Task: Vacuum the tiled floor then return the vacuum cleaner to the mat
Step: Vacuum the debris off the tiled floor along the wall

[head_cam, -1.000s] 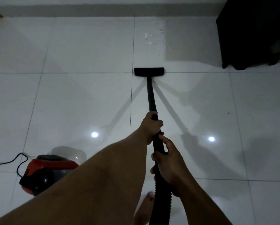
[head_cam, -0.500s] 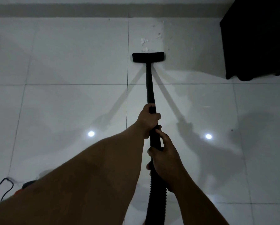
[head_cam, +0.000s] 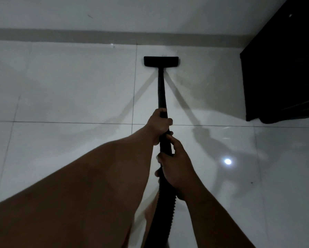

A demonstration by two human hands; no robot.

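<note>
A black vacuum wand [head_cam: 161, 90] runs straight ahead over the white tiled floor [head_cam: 69, 90]. Its flat black floor head [head_cam: 161, 61] lies on the tile close to the far wall's base. My left hand [head_cam: 159, 125] grips the wand's upper part. Just behind it my right hand [head_cam: 175, 167] is closed around the wand where the ribbed black hose [head_cam: 163, 212] begins. The hose drops out of view at the bottom edge. The vacuum's body and the mat are out of sight.
A dark cabinet [head_cam: 282, 68] stands at the right, reaching to the wall. The grey skirting strip [head_cam: 60, 34] runs along the far wall. A ceiling light reflects off the floor [head_cam: 228, 161] at the right. A bare foot [head_cam: 150, 214] shows beside the hose.
The floor head slid forward over the white crumbs toward the wall; the crumbs are no longer visible. The view moved forward, and the red vacuum body and its cord left the frame.
</note>
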